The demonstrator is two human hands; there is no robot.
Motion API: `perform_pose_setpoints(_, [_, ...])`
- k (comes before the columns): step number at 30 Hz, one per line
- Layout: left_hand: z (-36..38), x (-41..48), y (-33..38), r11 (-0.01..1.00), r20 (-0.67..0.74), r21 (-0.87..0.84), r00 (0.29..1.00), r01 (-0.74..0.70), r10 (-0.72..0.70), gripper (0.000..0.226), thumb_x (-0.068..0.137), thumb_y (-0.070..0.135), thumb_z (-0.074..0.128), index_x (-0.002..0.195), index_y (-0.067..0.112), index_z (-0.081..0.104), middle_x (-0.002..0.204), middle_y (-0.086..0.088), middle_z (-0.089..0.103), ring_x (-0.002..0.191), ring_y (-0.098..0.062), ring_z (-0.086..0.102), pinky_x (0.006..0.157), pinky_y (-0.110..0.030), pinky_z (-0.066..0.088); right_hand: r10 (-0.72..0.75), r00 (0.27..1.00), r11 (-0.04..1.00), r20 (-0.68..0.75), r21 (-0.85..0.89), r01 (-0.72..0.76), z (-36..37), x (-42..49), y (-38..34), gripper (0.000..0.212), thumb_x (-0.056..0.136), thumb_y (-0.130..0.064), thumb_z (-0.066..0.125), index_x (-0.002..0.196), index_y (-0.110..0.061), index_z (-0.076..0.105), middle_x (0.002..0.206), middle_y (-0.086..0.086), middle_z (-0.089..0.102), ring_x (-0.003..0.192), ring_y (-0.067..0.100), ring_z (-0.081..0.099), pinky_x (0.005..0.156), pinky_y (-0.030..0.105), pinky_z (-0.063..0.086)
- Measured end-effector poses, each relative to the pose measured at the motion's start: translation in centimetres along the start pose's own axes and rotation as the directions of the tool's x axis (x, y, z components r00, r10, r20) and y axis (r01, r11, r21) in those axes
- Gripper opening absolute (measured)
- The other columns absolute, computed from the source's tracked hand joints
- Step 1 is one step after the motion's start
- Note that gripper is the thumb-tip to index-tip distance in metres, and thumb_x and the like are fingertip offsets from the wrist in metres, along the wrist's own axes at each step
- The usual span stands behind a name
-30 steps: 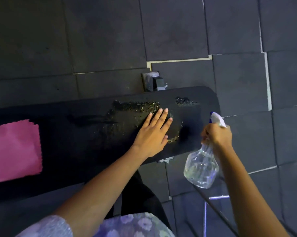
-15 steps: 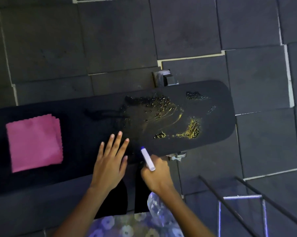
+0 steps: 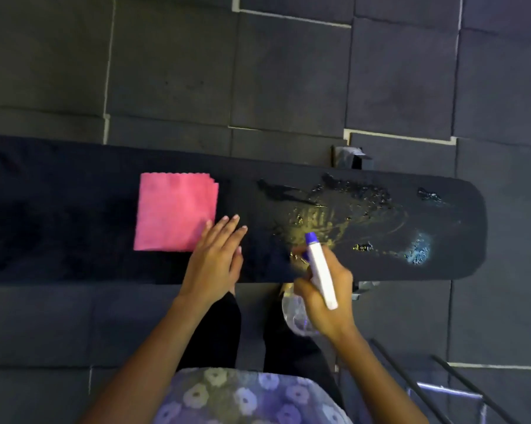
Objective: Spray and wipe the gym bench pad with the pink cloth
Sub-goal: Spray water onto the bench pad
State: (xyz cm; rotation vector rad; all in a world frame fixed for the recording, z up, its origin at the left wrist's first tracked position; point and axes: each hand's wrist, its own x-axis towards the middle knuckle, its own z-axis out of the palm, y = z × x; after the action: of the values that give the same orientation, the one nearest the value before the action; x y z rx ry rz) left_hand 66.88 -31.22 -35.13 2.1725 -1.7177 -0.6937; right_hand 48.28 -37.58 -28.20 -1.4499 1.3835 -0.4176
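A single head-worn view is given, aimed steeply down and forward from close above; the counter (image 3: 74,215) is crossed left to right, over floor tiles (image 3: 288,71).

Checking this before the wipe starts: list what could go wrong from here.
1. The left hand is flat beside the pink cloth, not gripping it; a hasty grab may push the cloth off the bench pad.
2. The spray bottle in the right hand could mist the dry cloth.
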Motion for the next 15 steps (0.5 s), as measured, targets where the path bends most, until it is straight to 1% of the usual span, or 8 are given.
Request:
perform_pose_setpoints(3, [-2.4, -0.8, -1.8, 0.998, -0.027, -0.023, 0.998, 0.06, -0.061, 0.038, 0.086, 0.006, 0.054, 0.123, 0.002, 0.06, 0.137, -0.016, 0.053, 0.13, -0.032, 0.047, 0.114, -0.051, 0.025, -0.135, 0.99, 0.99, -0.031, 0.038, 0.136, 1.6, 0.9, -3.8, 0.055, 0.066, 0.01, 0.056, 0.11, -0.022, 0.062, 0.089, -0.009, 0.066, 0.072, 0.002, 0.063, 0.066, 0.02, 0.051])
perform_pose_setpoints(5, [-3.9, -1.4, -3.1, 0.995, -0.05, -0.028, 0.994, 0.099, -0.1, 0.037, 0.083, 0.002, 0.059, 0.12, 0.0, 0.062, 0.134, -0.018, 0.055, 0.128, -0.035, 0.048, 0.113, -0.054, 0.027, -0.237, 0.972, 0.97, -0.004, 0.05, 0.236, 3.3, 1.4, -5.9, 0.054, 0.07, 0.028, 0.051, 0.117, 0.001, 0.057, 0.072, -0.005, 0.061, 0.065, -0.011, 0.06, 0.063, 0.007, 0.048])
perform_pose_setpoints(7, [-5.2, -2.2, -4.6, 0.989, -0.075, -0.032, 0.987, 0.141, -0.144, 0.037, 0.081, -0.001, 0.063, 0.118, 0.0, 0.063, 0.134, -0.018, 0.055, 0.128, -0.036, 0.048, 0.112, -0.056, 0.028, -0.284, 0.959, 0.955, 0.003, 0.089, 0.283, 5.0, 1.9, -7.9, 0.054, 0.071, 0.037, 0.044, 0.119, 0.015, 0.05, 0.06, 0.008, 0.054, 0.06, -0.015, 0.057, 0.06, 0.003, 0.046])
perform_pose_setpoints(8, [-5.8, -2.6, -5.3, 0.986, -0.087, -0.039, 0.982, 0.165, -0.167, 0.038, 0.081, -0.001, 0.063, 0.118, 0.0, 0.063, 0.135, -0.017, 0.055, 0.129, -0.035, 0.047, 0.112, -0.055, 0.027, -0.289, 0.957, 0.951, 0.002, 0.114, 0.287, 5.7, 2.3, -8.8, 0.055, 0.072, 0.036, 0.043, 0.122, 0.015, 0.048, 0.065, 0.009, 0.055, 0.064, -0.015, 0.058, 0.062, 0.005, 0.048])
perform_pose_setpoints(9, [-6.3, -3.0, -6.1, 0.981, -0.1, -0.048, 0.977, 0.186, -0.19, 0.038, 0.081, 0.0, 0.062, 0.119, 0.001, 0.063, 0.135, -0.017, 0.054, 0.13, -0.034, 0.046, 0.113, -0.054, 0.026, -0.278, 0.961, 0.953, 0.004, 0.13, 0.275, 6.5, 2.7, -9.7, 0.057, 0.074, 0.033, 0.045, 0.126, 0.012, 0.049, 0.077, -0.001, 0.061, 0.073, -0.012, 0.061, 0.069, 0.011, 0.051])
perform_pose_setpoints(11, [-7.1, -3.8, -7.6, 0.971, -0.125, -0.064, 0.964, 0.23, -0.236, 0.038, 0.083, 0.002, 0.059, 0.121, 0.001, 0.062, 0.136, -0.017, 0.053, 0.131, -0.034, 0.045, 0.113, -0.054, 0.025, -0.247, 0.969, 0.963, 0.012, 0.114, 0.244, 8.2, 3.4, -11.2, 0.058, 0.076, 0.024, 0.053, 0.129, -0.001, 0.053, 0.1, -0.008, 0.065, 0.091, -0.003, 0.064, 0.082, 0.027, 0.054])
perform_pose_setpoints(13, [-7.6, -4.6, -9.1, 0.954, -0.151, -0.074, 0.942, 0.291, -0.3, 0.039, 0.083, 0.002, 0.057, 0.122, 0.001, 0.061, 0.137, -0.018, 0.053, 0.131, -0.035, 0.045, 0.113, -0.054, 0.026, -0.269, 0.962, 0.957, 0.039, 0.124, 0.262, 9.9, 4.1, -12.3, 0.046, 0.074, 0.014, 0.055, 0.116, -0.004, 0.058, 0.089, 0.003, 0.063, 0.08, -0.001, 0.062, 0.073, 0.029, 0.054])
perform_pose_setpoints(15, [-7.9, -5.6, -10.6, 0.926, -0.17, -0.096, 0.911, 0.365, -0.377, 0.041, 0.084, 0.001, 0.058, 0.125, 0.002, 0.058, 0.14, -0.017, 0.049, 0.133, -0.035, 0.042, 0.114, -0.053, 0.024, -0.279, 0.958, 0.953, 0.062, 0.141, 0.269, 11.8, 4.9, -13.6, 0.04, 0.07, 0.006, 0.056, 0.108, -0.007, 0.058, 0.091, 0.013, 0.06, 0.075, 0.013, 0.06, 0.067, 0.035, 0.05])
